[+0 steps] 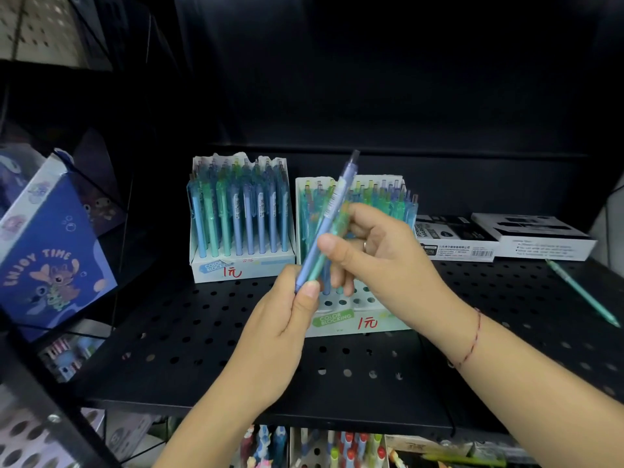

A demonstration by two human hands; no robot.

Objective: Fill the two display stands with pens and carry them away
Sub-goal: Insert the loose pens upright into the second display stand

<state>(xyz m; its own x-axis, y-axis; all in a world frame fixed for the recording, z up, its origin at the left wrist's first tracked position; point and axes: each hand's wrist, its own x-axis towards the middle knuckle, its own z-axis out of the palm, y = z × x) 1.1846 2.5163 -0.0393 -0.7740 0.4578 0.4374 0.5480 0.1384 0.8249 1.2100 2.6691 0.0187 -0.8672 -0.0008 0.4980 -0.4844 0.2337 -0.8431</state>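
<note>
Handling several pens at once invites a drop. The left hand (287,309) pinches the lower end of a lilac pen (332,204), and the right hand (381,251) clamps a small bunch alongside it. The two hands meet just above the right stand (351,320). A slipped pen would likely roll across the perforated shelf (202,332), where one green pen (580,290) lies loose off to the right. The left stand (243,268), set further back, looks full of blue and green pens. The right stand holds pens in its rear rows, while several front holes are empty.
</note>
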